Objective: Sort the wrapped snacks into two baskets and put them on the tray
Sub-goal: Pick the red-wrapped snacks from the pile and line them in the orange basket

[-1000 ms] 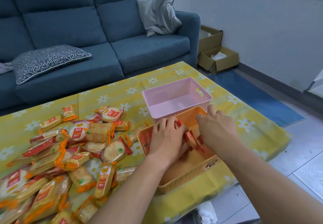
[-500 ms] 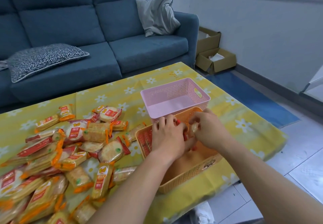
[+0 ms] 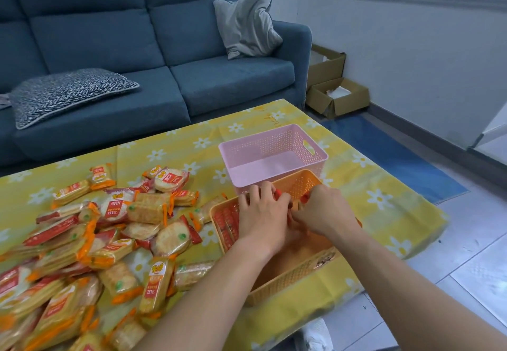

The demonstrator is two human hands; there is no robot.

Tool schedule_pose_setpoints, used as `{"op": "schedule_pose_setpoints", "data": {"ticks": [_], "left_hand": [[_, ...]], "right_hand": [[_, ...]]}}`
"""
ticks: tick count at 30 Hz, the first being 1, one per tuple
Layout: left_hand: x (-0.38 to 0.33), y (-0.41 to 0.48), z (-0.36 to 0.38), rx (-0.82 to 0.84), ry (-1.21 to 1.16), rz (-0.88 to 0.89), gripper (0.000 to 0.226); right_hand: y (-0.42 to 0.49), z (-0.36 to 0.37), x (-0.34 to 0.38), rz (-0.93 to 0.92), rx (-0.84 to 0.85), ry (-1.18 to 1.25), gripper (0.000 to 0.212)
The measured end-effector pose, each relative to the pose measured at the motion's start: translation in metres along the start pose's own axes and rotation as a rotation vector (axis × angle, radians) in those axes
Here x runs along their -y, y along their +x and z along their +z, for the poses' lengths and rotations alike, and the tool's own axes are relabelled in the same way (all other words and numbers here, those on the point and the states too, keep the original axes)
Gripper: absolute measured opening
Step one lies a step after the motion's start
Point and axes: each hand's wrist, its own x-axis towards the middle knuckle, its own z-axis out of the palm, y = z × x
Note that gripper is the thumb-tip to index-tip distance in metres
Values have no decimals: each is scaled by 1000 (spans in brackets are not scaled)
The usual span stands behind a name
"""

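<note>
Two hands (image 3: 262, 219) (image 3: 323, 213) mostly hide gripped snacks (image 3: 277, 195).

You have two baskets before you: one orange basket (image 3: 288, 282) under both hands, one pink basket (image 3: 274, 142) just beyond your fingertips. Two hands show, your left hand (image 3: 262, 219) and your right hand (image 3: 323, 213). Red-wrapped snacks (image 3: 226, 224) lie beneath them; a few show beside your left hand and the rest are hidden, so there is no firm count. Left of your left hand sits one heap of wrapped snacks (image 3: 96, 241) — well over twenty, too overlapped to number exactly. Far beyond your hands is one sofa (image 3: 137, 35) with one grey cushion (image 3: 247, 21) and one patterned cushion (image 3: 68, 93). Beyond your right hand are two cardboard boxes (image 3: 338, 101).
</note>
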Motion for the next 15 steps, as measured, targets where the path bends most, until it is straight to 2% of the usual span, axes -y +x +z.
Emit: {"op": "schedule_pose_setpoints", "data": {"ticks": [5, 7, 12, 15], "left_hand": [[9, -1, -5, 29, -88, 48, 51], [13, -1, -8, 38, -146, 79, 50], [23, -3, -16, 71, -230, 141, 67], [31, -12, -28, 41, -287, 149, 65]], "right_hand": [[-2, 0, 0, -58, -72, 100, 24], [-5, 4, 3, -94, 17, 67, 21], [-4, -4, 13, -72, 216, -45, 15], [-10, -14, 25, -56, 218, -115, 17]]}}
